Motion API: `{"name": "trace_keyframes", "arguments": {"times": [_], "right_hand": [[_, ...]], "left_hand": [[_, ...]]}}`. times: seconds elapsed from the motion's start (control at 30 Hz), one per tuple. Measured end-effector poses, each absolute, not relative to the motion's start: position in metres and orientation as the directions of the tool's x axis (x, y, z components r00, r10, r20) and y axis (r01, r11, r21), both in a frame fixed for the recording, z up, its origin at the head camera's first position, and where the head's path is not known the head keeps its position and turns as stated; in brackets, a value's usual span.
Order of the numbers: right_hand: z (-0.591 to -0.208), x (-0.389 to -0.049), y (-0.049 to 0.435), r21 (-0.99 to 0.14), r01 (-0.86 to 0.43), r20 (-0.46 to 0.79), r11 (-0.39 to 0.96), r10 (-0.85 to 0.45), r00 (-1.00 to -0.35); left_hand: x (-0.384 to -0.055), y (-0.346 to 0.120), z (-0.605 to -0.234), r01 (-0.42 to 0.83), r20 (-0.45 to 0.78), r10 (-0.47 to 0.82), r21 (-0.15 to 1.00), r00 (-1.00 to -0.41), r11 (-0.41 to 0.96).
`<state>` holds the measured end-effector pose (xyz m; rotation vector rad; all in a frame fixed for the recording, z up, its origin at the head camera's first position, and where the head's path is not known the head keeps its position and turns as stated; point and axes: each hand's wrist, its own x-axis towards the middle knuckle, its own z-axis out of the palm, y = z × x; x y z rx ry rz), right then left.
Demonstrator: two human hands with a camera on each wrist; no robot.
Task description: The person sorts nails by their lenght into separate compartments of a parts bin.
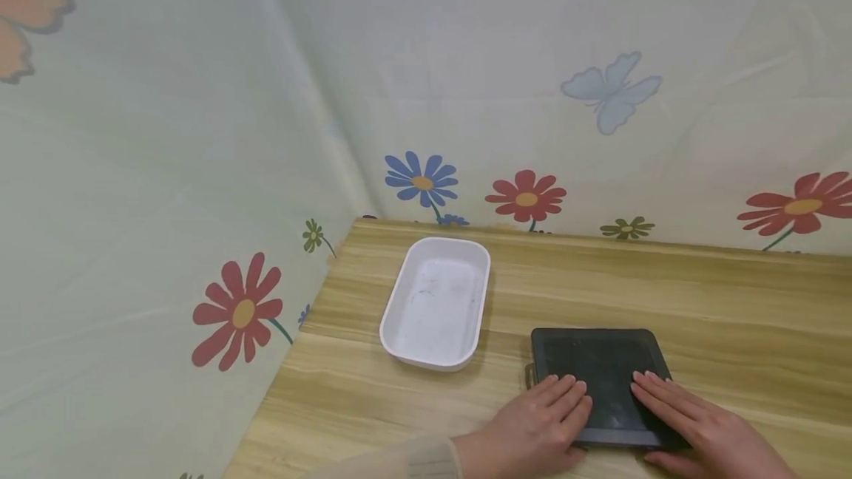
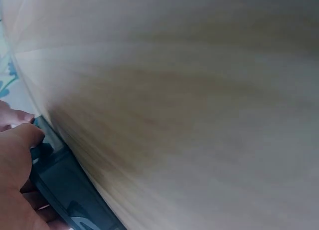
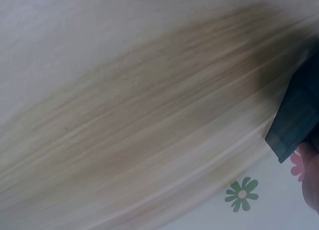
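Note:
A flat black case (image 1: 602,368) with a dark, glossy top lies on the wooden table near its front. My left hand (image 1: 535,423) holds its left side, fingers laid over the top. In the left wrist view the thumb of that hand (image 2: 15,165) touches the end of the case (image 2: 75,182) beside a small protruding part. On the opposite side my right hand (image 1: 712,431) grips the near right corner, with fingers on top and thumb at the front edge. Only one corner of the case (image 3: 294,122) shows in the right wrist view.
A white rectangular tray (image 1: 435,242) with rounded corners stands left of the case, further back on the wooden table (image 1: 333,390). Pale sheeting (image 1: 466,117) printed with flowers and butterflies rises behind the table and along its left edge.

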<state>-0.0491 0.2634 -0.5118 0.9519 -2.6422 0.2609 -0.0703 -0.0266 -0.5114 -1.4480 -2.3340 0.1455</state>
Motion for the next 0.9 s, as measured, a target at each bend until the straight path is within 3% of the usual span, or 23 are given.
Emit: {"name": "trace_keyframes", "arguments": {"times": [0.4, 0.67, 0.9], "right_hand": [[-0.511, -0.054, 0.265, -0.081, -0.651, 0.363, 0.755, -0.586, -0.725], [-0.503, -0.052, 0.26, -0.202, -0.53, 0.242, 0.824, -0.482, -0.842], [-0.487, -0.07, 0.274, -0.193, -0.566, 0.366, 0.802, -0.476, -0.8]], "left_hand": [[-0.079, -0.025, -0.501, 0.86, 0.135, 0.887, -0.219, -0.442, 0.461], [-0.09, -0.033, -0.491, 0.857, 0.057, 0.87, -0.152, -0.49, 0.492], [-0.103, -0.06, -0.466, 0.823, 0.079, 0.823, -0.048, -0.562, 0.566]]}}
